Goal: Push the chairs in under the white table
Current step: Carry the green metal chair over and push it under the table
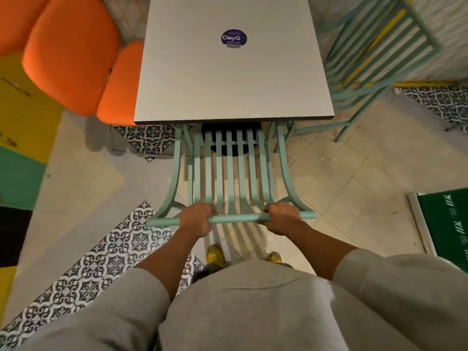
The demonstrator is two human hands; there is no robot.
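A white square table [233, 79] with a purple round sticker [233, 38] stands ahead of me. A mint-green slatted chair [230, 173] is directly in front, its seat hidden under the table's near edge and its backrest leaning toward me. My left hand [196, 219] grips the chair's top rail left of centre. My right hand [282, 217] grips the same rail right of centre. A second mint-green chair [374, 54] stands at the table's right side, apart from it.
Orange cushions [71, 54] of a bench lie along the table's left side, above yellow and green panels [22, 138]. A green mat [448, 224] lies on the tiled floor at the right. My yellow shoes [216, 254] stand just behind the chair.
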